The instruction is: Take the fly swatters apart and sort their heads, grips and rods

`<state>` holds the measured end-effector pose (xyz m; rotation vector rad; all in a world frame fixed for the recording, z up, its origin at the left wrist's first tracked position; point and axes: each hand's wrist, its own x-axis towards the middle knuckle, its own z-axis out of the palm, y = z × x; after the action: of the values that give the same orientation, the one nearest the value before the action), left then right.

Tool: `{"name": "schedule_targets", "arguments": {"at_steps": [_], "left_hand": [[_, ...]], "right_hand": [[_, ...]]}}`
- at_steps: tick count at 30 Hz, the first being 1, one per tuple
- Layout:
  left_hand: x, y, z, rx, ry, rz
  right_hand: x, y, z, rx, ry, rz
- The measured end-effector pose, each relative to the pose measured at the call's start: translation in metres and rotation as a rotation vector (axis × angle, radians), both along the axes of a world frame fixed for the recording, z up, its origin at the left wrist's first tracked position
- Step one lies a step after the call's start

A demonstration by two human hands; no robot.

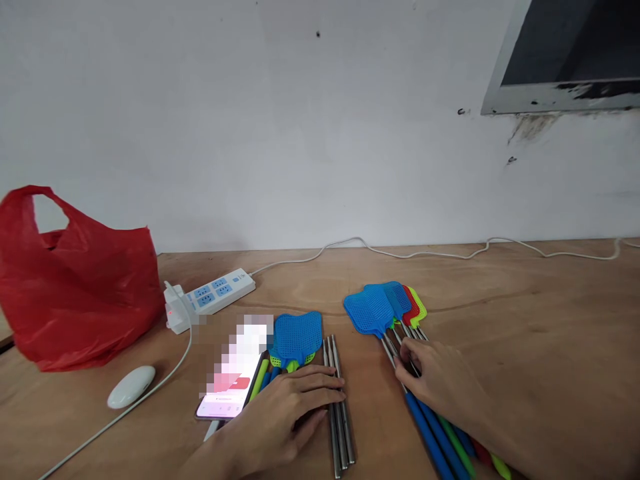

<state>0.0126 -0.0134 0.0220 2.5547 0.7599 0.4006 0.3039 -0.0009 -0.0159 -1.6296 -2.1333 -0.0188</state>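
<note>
Both hands among fly swatters on the table (525, 320).
The left hand (295, 408) lies flat, fingers together, over the swatter bundle (297, 337) at eleven o'clock, fingertips touching the bare steel rods (341, 433). The right hand (440, 381), at one o'clock, curls its fingertips onto the shafts of the fanned swatters (370, 312); pinching or only pressing, I cannot tell. It looks like sorting: singling one shaft out calls for a fine pinch, since they touch.

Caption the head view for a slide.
Left hand rests on metal rods; right hand touches fanned fly swatters.
</note>
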Motion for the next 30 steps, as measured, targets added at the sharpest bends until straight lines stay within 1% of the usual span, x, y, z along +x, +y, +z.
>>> {"name": "schedule_targets", "arguments": {"at_steps": [2,4,7,9,11,13,14,16,19,21,23,26,28,30], "left_hand": [[0.000,0.000,0.000,-0.004,0.000,-0.003],[0.000,0.000,-0.001,-0.009,-0.004,-0.007],[0.000,0.000,0.000,-0.016,-0.017,-0.018],[-0.001,-0.001,0.001,-0.017,-0.021,-0.019],[-0.001,-0.002,0.001,-0.012,-0.023,-0.018],[-0.001,-0.003,0.002,-0.002,-0.030,-0.013],[-0.001,-0.002,0.001,0.007,-0.041,-0.002],[-0.001,-0.001,0.000,0.031,-0.084,0.053],[-0.003,0.001,-0.005,0.094,-0.197,0.219],[-0.004,0.003,-0.008,0.137,-0.274,0.336],[-0.005,0.004,-0.011,0.162,-0.334,0.418],[-0.006,0.007,-0.013,0.166,-0.381,0.463],[-0.007,0.008,-0.014,0.163,-0.390,0.458],[-0.009,0.010,-0.013,0.146,-0.377,0.432]], "right_hand": [[-0.001,0.003,0.001,-0.065,0.184,0.008],[-0.002,0.004,0.005,-0.162,0.450,0.061],[-0.004,0.001,0.013,-0.431,0.813,0.134],[-0.004,-0.003,0.019,-0.570,0.944,0.147],[-0.004,-0.006,0.023,-0.583,1.036,0.150],[-0.003,-0.007,0.025,-0.582,1.106,0.151],[-0.003,-0.006,0.026,-0.619,1.133,0.159],[-0.003,-0.005,0.026,-0.777,1.166,0.219],[-0.004,-0.004,0.027,-1.008,1.218,0.352],[-0.005,-0.006,0.029,-1.092,1.251,0.398],[-0.006,-0.010,0.033,-1.158,1.247,0.417],[-0.005,-0.014,0.039,-1.253,1.197,0.414],[-0.005,-0.016,0.041,-1.300,1.189,0.418],[-0.004,-0.017,0.038,-1.343,1.214,0.423]]}}
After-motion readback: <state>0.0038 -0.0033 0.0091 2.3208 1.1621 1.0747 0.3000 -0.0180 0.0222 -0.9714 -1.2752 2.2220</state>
